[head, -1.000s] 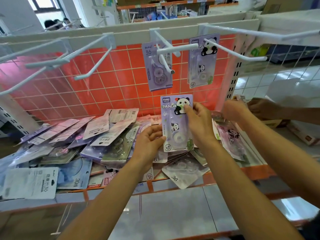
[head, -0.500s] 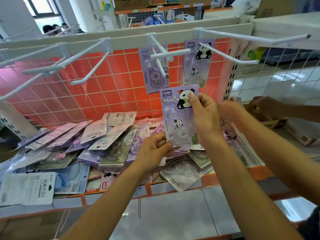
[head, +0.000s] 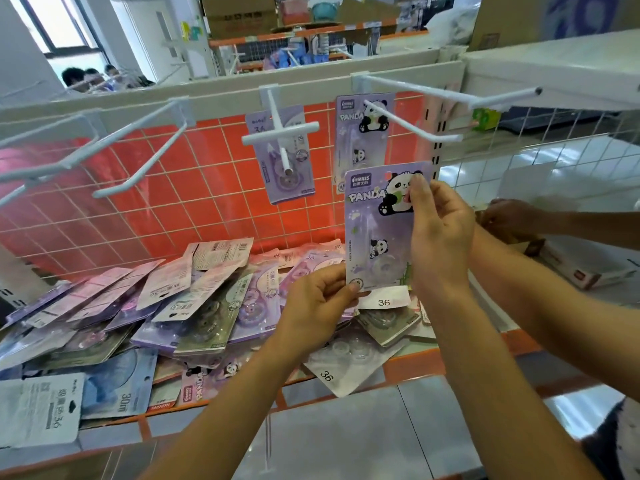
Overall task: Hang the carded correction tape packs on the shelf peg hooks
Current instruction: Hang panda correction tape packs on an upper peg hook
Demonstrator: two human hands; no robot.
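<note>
Held upright between the two hands, print toward the camera: pack [head: 375, 233], long axis vertical. Pinched near its top edge by the right hand [head: 441, 237], fingertips on the panda print; pinched at its lower left corner by the left hand [head: 320, 301]. Hands apart, one at each end of the card, right above left. Above the right hand and slightly to its right, clear of the card: free tip of the hook [head: 415, 123], shaft slanting back to the rail, hung pack [head: 356, 140] already at its rear. Right hand the nearer to that tip. Below and left of the left hand: pile [head: 194, 306] of loose packs. Likely next: raising the card's top to tip height, then sliding back along the shaft.
</note>
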